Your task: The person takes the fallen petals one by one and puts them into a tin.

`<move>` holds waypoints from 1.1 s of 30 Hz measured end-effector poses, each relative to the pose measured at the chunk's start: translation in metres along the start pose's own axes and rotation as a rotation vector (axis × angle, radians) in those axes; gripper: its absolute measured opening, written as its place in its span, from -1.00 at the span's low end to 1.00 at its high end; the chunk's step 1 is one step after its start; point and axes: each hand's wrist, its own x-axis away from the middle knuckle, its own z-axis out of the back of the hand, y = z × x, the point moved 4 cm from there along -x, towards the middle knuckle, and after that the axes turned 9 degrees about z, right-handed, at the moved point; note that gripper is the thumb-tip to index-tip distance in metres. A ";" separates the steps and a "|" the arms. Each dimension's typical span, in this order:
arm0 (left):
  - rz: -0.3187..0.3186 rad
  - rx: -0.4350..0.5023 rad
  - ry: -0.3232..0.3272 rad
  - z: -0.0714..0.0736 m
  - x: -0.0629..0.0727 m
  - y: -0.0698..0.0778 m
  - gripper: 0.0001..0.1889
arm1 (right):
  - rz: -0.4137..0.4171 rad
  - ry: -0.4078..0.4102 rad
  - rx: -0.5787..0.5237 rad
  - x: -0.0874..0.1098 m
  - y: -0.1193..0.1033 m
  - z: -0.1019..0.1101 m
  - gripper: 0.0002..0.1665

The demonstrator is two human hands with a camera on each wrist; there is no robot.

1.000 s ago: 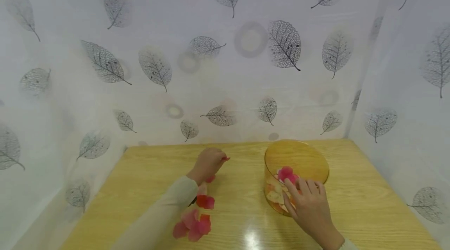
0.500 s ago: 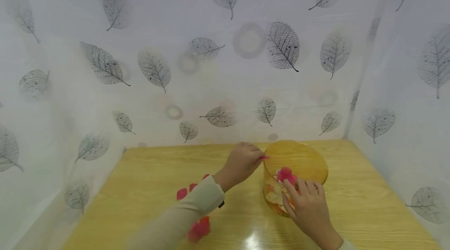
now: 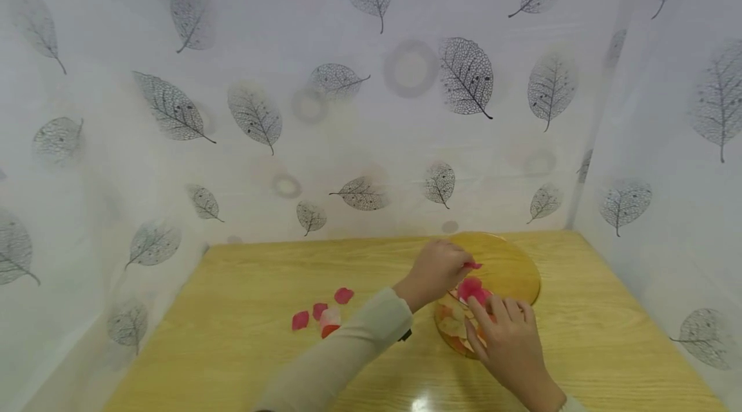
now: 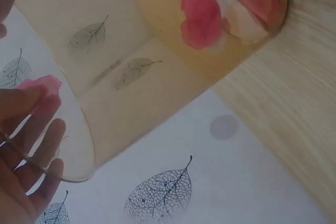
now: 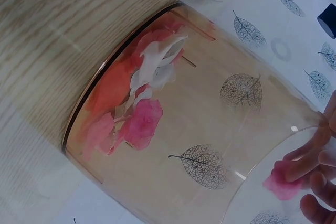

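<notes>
My left hand (image 3: 435,273) pinches a pink petal (image 3: 475,265) between thumb and fingers, over the mouth of a clear amber cylindrical container (image 3: 513,252). Through the wall in the left wrist view, the held petal (image 4: 48,84) shows at the round rim (image 4: 73,179). My right hand (image 3: 513,346) holds the near side of the container, thumb and fingers spread along its wall close to the rim. Pink, white and orange petals lie in a heap at the bottom, among them a bright pink petal (image 5: 142,123) and a white petal (image 5: 152,66).
Left of the container, several loose petals lie on the wooden table (image 3: 249,283): a pink petal (image 3: 344,295), another pink petal (image 3: 300,320) and a red petal (image 3: 330,331). The left sleeve (image 3: 348,360) covers the table nearer to me. A leaf-printed white curtain (image 3: 359,141) surrounds the table.
My left hand has moved right, carrying the pink petal from above the table to over the container's mouth. The left sleeve now hides the nearer petals. My right hand has stayed in place.
</notes>
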 end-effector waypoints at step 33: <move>0.147 0.101 -0.213 -0.020 -0.008 0.008 -0.83 | -0.017 -0.017 -0.006 -0.001 -0.001 0.001 -0.36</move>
